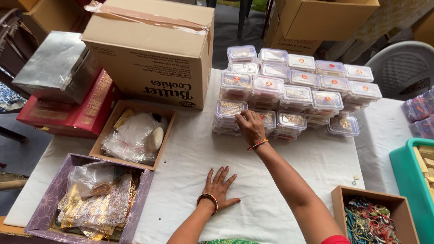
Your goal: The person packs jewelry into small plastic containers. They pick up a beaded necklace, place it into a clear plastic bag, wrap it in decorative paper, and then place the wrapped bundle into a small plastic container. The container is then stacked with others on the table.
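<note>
My right hand reaches forward and its fingers touch the lid of a clear plastic box at the front left of a stack of several lidded clear boxes with gold and orange contents. My left hand lies flat, fingers spread, on the white tablecloth nearer to me. It holds nothing. Both wrists wear beaded bangles.
A large cardboard carton stands behind left. A tray of plastic bags, a purple box of gold pouches, red and silver boxes, a box of coloured threads, a teal bin and a grey chair surround the cloth.
</note>
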